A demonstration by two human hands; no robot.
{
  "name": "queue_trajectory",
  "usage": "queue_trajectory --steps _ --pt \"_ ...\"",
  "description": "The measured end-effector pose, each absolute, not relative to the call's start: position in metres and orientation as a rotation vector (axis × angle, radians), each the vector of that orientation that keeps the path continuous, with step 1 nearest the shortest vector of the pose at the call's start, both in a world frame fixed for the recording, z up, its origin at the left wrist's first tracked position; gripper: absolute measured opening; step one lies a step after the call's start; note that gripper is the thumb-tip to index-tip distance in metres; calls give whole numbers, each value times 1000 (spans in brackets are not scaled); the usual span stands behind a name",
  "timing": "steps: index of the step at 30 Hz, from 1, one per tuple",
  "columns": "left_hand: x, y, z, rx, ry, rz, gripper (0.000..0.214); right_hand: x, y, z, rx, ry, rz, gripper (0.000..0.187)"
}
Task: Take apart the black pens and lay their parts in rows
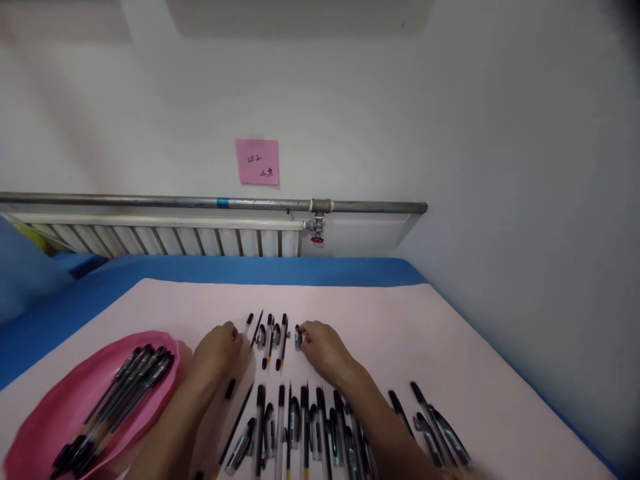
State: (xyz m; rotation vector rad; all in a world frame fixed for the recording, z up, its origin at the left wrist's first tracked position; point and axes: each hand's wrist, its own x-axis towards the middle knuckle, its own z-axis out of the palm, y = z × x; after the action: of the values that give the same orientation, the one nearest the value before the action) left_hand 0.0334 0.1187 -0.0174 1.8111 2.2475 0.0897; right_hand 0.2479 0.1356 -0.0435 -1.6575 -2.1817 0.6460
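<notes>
My left hand (pixel 220 347) is closed, its fingertips at a clear pen barrel with a black end (pixel 249 320), partly hidden by the hand. In my right hand (pixel 324 347) a clear-and-black pen cap (pixel 298 338) is pinched between thumb and fingers. Between the hands lie a thin ink refill (pixel 257 329), two more pen caps, one of them a dark cap (pixel 261 336), and black-ended pen pieces (pixel 282 341) in a row. Closer to me, a longer row of pen barrels (pixel 281 427), refills and loose caps (pixel 241 445) spreads under and beside my right forearm.
A pink oval tray (pixel 30 433) at the left holds a bundle of assembled black pens (pixel 120 407). Pink paper (pixel 400 333) covers the blue table (pixel 260 267). Behind stand a radiator (pixel 200 240), a pipe (pixel 125 200) and a valve (pixel 318 230); a wall (pixel 540 233) borders the right.
</notes>
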Motion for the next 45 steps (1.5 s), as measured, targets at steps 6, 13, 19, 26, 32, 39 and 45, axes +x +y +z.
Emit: queue_trajectory --steps 6,13,19,26,32,39,45 --pt "34 119 -16 1807 2238 101 29 243 133 -44 -1622 -2206 609 23" --pt "35 117 -13 1794 2239 126 27 242 132 -45 -1576 -2234 562 19" --pt "36 116 -9 1808 2230 158 26 243 133 -44 -1577 -2228 578 22" --pt "42 104 11 1832 2230 260 27 245 129 -33 -1547 -2227 570 29" --pt "14 76 18 1773 2399 316 27 245 113 -1 -1466 -2173 415 33" --pt "-61 24 6 1406 2761 264 34 242 59 38 -1276 -2139 365 31" --pt "-95 16 -14 1172 2719 165 30 254 36 14 -1354 -2138 389 29"
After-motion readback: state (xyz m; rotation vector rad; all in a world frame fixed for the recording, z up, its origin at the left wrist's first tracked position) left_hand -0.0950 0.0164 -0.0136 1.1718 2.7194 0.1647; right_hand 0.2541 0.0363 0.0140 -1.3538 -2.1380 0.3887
